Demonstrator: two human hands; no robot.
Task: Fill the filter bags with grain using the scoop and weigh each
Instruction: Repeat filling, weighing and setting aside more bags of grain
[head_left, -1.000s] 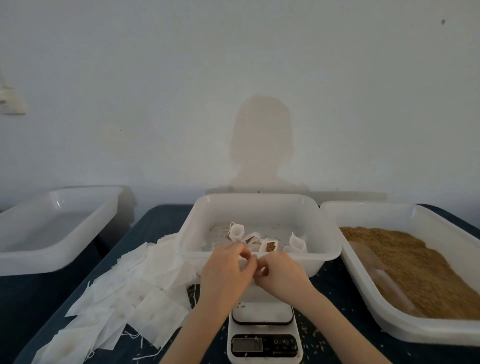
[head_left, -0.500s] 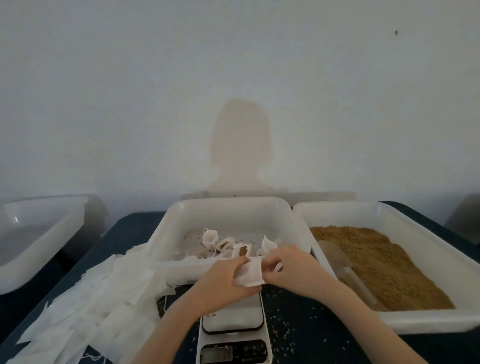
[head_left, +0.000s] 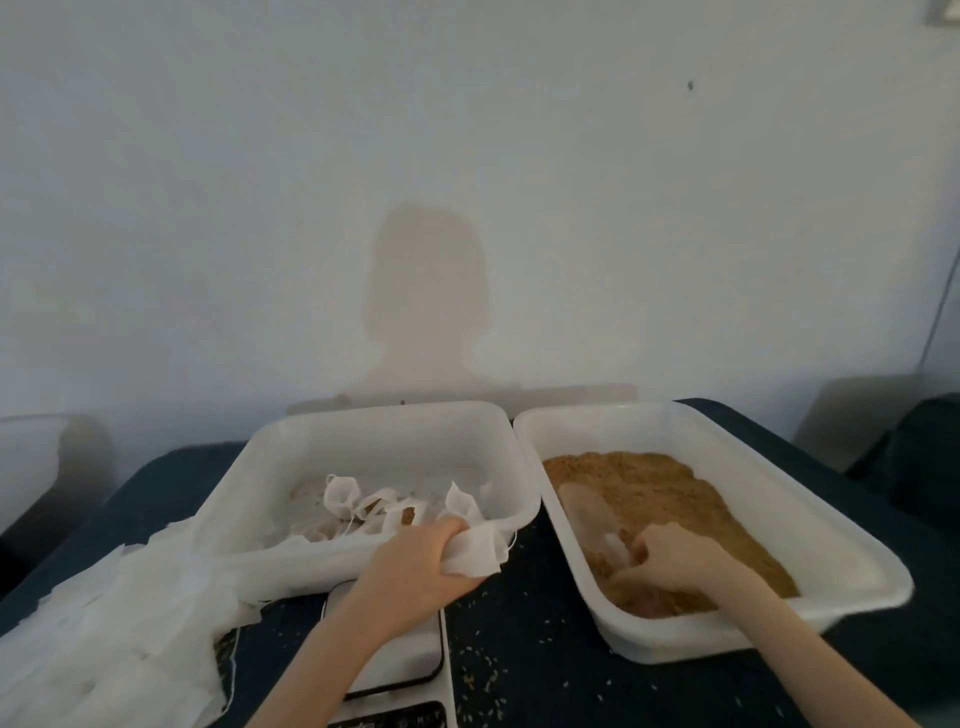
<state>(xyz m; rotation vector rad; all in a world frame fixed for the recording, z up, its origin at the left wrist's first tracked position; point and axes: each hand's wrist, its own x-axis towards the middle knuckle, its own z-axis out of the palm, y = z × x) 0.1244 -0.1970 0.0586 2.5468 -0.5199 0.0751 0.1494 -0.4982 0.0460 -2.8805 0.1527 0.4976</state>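
My left hand (head_left: 415, 564) grips an empty white filter bag (head_left: 475, 553) just in front of the middle tray, above the scale (head_left: 402, 662). My right hand (head_left: 672, 558) is inside the grain tray (head_left: 810, 525), fingers curled round the handle of the clear plastic scoop (head_left: 592, 512). The scoop lies half buried in the brown grain (head_left: 675, 493). Several filled bags (head_left: 363, 506) lie in the middle tray (head_left: 384, 423). My left forearm hides part of the scale's platform.
A heap of empty filter bags (head_left: 104, 629) covers the table's left side. Another white tray (head_left: 31, 447) stands at the far left. Loose grains (head_left: 493, 660) are scattered on the dark tabletop between scale and grain tray. A wall rises close behind the trays.
My right hand has let go of the bag and moved right into the grain tray onto the scoop. My left hand keeps the bag. The view has swung right.
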